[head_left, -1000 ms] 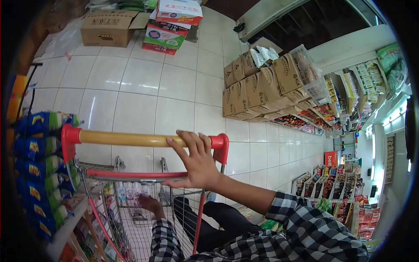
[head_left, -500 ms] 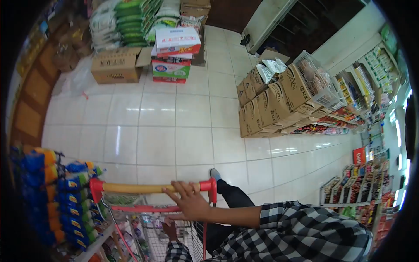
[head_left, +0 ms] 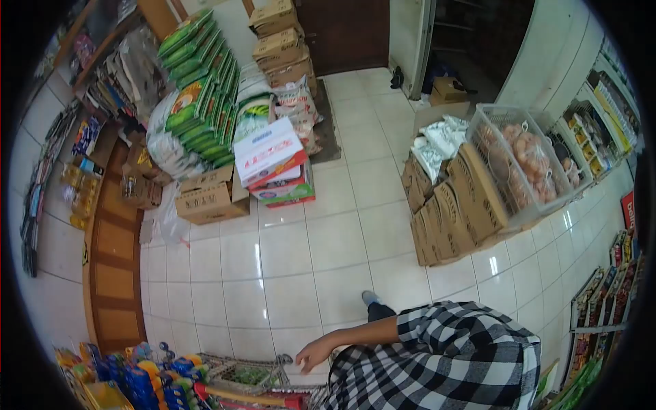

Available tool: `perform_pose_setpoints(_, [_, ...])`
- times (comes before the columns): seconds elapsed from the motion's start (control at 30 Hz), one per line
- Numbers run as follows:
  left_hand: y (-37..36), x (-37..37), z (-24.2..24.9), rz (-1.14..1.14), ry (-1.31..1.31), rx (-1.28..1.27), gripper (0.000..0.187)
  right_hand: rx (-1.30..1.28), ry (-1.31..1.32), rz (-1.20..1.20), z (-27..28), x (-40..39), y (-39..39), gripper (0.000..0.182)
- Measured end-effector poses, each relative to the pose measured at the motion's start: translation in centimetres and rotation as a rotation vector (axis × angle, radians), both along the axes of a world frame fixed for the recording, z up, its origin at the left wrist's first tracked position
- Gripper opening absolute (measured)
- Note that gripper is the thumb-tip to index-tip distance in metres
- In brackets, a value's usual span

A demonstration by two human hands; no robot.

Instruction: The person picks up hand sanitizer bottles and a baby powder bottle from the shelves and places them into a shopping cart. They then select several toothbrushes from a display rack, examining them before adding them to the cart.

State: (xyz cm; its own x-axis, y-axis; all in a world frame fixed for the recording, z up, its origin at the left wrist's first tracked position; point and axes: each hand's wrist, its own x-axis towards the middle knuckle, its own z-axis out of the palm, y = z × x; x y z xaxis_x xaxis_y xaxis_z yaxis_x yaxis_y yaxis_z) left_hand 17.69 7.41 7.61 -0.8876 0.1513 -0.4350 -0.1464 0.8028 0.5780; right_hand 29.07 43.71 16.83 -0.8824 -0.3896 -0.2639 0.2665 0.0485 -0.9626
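My right hand [head_left: 316,352] reaches in from the right in a black-and-white checked sleeve [head_left: 451,342]. Its fingers are loosely bent and a little apart, with nothing held in them. Just left of it and below is a shopping cart's metal basket [head_left: 239,372]. The cart's yellow handle [head_left: 249,398] with red ends lies at the bottom edge, apart from this hand. I cannot see my left hand. Blue and yellow packets [head_left: 147,379] crowd the lower left beside the cart.
Cartons [head_left: 465,205] and a plastic crate of bagged round items [head_left: 523,160] stand on the right. Across the tiled floor [head_left: 287,239] are an opened carton [head_left: 213,195], stacked boxes [head_left: 273,160] and green sacks [head_left: 201,89]. A wooden counter [head_left: 113,260] borders the left.
My right hand has come off the cart handle. The view has shifted, so the cart sits lower in it. My left hand, earlier seen low by the cart basket, has left view.
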Motion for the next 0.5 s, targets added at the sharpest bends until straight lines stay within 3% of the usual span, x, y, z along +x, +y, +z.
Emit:
perform_pose_setpoints(0.03, [2.4, 0.4, 0.9, 0.007, 0.010, -0.006, 0.068, -0.044, -0.079, -0.148, -4.5, 1.7, 2.7, 0.072])
perform_pose_setpoints(0.1, [6.2, 1.0, 2.3, 0.019, 0.033, -0.021, 0.067, 0.272, -0.176, -0.422, -9.2, 6.0, 9.3, 0.073])
perform_pose_setpoints(0.17, [9.3, 1.3, 3.4, 0.019, 0.049, -0.040, 0.067, 0.377, -0.325, -0.674, -13.7, 10.4, 15.0, 0.068])
perform_pose_setpoints(0.2, [10.6, 1.5, 3.8, 0.023, 0.059, -0.041, 0.066, 0.249, -0.375, -0.871, -15.7, 13.5, 17.6, 0.062])
perform_pose_setpoints(0.27, [13.0, 1.8, 4.5, 0.021, 0.068, -0.050, 0.066, 0.166, -0.425, -1.342, -25.9, 20.0, 20.4, 0.030])
perform_pose_setpoints(0.3, [14.0, 1.8, 4.7, 0.021, 0.074, -0.051, 0.065, 0.179, -0.467, -1.559, -28.4, 23.8, 21.0, 0.026])
perform_pose_setpoints(0.33, [14.7, 1.8, 5.0, 0.019, 0.078, -0.056, 0.065, 1.176, -0.256, -1.281, -36.0, 28.9, 19.9, 0.022])
perform_pose_setpoints(0.37, [15.4, 1.7, 5.4, 0.018, 0.084, -0.066, 0.065, 1.033, -0.447, -1.603, -41.4, 32.9, 18.5, 0.023])
perform_pose_setpoints(0.4, [15.8, 1.6, 5.6, 0.012, 0.088, -0.071, 0.065, 0.586, -0.799, -1.791, -37.9, 35.5, 18.1, 0.027])
perform_pose_setpoints(0.43, [16.1, 1.4, 5.7, 0.007, 0.096, -0.080, 0.064, 0.450, -1.084, -1.590, -32.3, 38.0, 17.9, 0.049])
perform_pose_setpoints(0.5, [16.5, 1.2, 6.1, 0.006, 0.105, -0.089, 0.064, 0.404, -1.184, -1.251, -29.7, 42.1, 15.4, 0.057])
